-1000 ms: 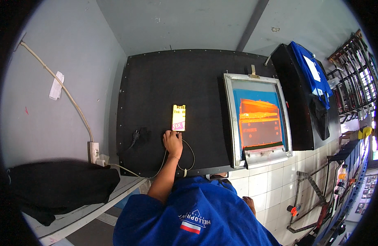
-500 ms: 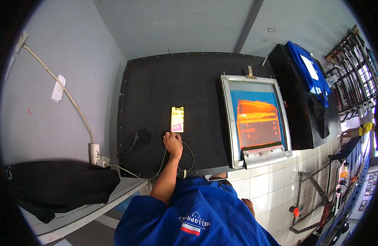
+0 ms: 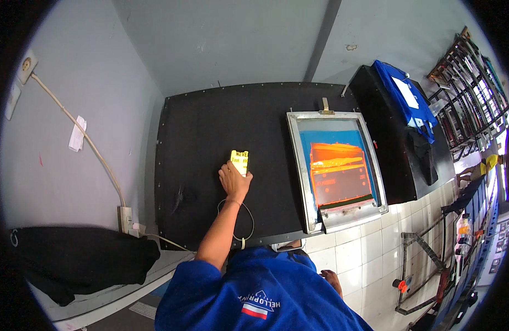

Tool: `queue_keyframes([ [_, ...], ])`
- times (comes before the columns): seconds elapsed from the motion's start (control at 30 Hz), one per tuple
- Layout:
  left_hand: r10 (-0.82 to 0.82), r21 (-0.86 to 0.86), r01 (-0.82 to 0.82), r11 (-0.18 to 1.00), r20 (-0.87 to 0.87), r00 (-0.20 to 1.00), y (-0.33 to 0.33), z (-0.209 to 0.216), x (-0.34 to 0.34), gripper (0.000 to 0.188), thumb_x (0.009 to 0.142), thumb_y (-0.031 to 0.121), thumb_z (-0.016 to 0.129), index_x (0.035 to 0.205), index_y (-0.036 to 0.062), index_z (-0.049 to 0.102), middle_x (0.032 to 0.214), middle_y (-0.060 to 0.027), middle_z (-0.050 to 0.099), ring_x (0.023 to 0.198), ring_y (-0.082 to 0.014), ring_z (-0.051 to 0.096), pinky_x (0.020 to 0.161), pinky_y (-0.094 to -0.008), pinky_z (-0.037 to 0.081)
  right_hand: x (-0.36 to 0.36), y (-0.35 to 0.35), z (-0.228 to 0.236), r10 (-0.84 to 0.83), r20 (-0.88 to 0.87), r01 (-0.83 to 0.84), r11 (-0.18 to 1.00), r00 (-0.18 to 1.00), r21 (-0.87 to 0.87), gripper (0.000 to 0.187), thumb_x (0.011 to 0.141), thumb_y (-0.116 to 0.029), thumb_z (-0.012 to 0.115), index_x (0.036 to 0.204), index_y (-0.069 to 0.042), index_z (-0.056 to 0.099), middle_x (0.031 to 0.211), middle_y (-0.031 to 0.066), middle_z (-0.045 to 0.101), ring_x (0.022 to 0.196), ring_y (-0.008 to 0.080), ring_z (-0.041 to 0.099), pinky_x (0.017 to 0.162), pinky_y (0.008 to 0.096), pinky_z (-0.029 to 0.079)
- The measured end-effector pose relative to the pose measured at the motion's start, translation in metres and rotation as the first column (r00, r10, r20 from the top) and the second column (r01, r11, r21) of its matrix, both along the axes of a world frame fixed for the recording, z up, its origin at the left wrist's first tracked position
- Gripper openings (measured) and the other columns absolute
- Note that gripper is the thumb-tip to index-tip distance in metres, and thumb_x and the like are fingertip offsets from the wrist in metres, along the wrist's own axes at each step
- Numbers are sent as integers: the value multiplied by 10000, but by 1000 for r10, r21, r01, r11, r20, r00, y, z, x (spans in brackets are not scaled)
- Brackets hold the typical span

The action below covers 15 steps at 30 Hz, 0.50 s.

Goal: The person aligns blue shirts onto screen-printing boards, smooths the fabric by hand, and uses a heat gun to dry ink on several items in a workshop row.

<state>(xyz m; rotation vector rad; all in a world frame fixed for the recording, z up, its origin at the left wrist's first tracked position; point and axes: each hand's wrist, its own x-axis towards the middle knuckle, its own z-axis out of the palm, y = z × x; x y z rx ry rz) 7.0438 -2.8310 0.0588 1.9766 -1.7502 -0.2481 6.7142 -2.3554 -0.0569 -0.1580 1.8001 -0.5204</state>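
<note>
A phone [image 3: 240, 160] with a lit yellow screen lies on the black tabletop [image 3: 210, 121]. My left hand [image 3: 235, 182] covers its lower half, thumb on the right edge and fingers along the left side. A pale cable [image 3: 253, 220] loops out from under my left wrist toward the front edge of the table. My right hand [image 3: 332, 280] hangs low beside my right hip, partly behind my blue shirt; its fingers are too small and dark to read.
A metal-framed printing screen [image 3: 296, 165] with orange ink rests on the table's right side. Beyond it stands a black cabinet [image 3: 389, 171] with a blue cloth [image 3: 390, 83] on top. Black fabric [image 3: 83, 259] lies at lower left beside a power socket [image 3: 125, 219]. A person in yellow [image 3: 489, 164] is far right.
My left hand has moved up from the phone's bottom end onto its lower half, now closed around its sides. The whole view has shifted slightly.
</note>
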Motion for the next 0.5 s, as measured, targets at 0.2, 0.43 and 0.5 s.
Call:
queue_keyframes([
  [0.2, -329, -430, 245, 869, -132, 935, 68, 174, -18, 919, 665, 136, 836, 1377, -47, 285, 1267, -239, 423, 1152, -379, 397, 1001, -496, 329, 22, -78, 53, 277, 50, -261, 941, 960, -214, 359, 955, -280, 600, 1172, 5, 608, 1023, 130, 687, 880, 211, 657, 737, 337, 555],
  [0.43, -442, -573, 319, 755, -86, 893, 121, 269, -5, 1059, 660, 121, 835, 1455, -87, 167, 1307, -252, 408, 1182, -364, 359, 998, -502, 284, 20, -119, 70, 494, -284, -541, 833, 822, -118, 383, 923, -332, 621, 1132, -12, 651, 875, 157, 717, 804, 233, 688, 731, 360, 533],
  [0.5, -442, -558, 324, 764, -85, 893, 124, 276, -2, 1074, 655, 127, 839, 1457, -94, 159, 1310, -252, 410, 1180, -363, 360, 993, -505, 278, 11, -106, 56, 510, -284, -548, 834, 812, -69, 397, 920, -351, 616, 1137, -20, 653, 871, 146, 722, 794, 244, 691, 718, 365, 531],
])
